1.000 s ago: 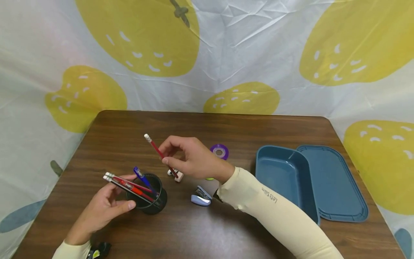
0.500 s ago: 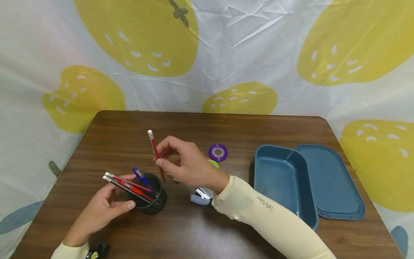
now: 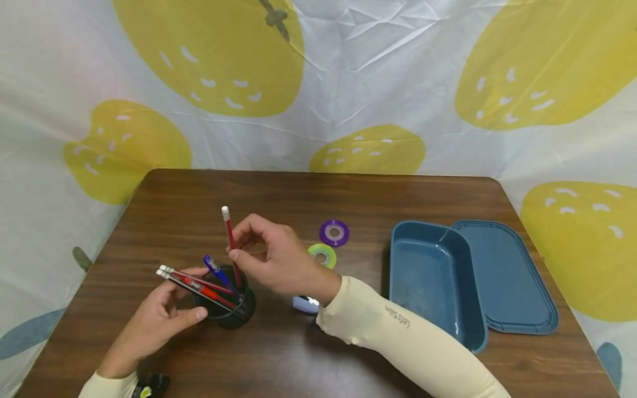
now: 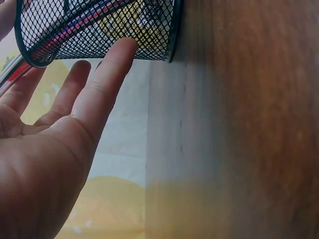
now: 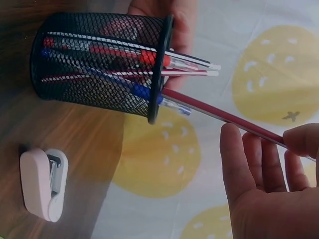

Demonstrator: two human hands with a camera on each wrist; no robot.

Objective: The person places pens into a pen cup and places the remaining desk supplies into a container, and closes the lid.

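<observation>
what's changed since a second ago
The right hand has carried the red pencil leftward to the black mesh cup, turning it more upright; its lower end is now at the cup's mouth. The green tape shows more fully. Nothing was let go. The left hand stayed at the cup; the blue box and lid stayed put.

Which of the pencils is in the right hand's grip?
The red pencil nearest the purple tape; the other pencils lean in the black cup, farther left.
</observation>
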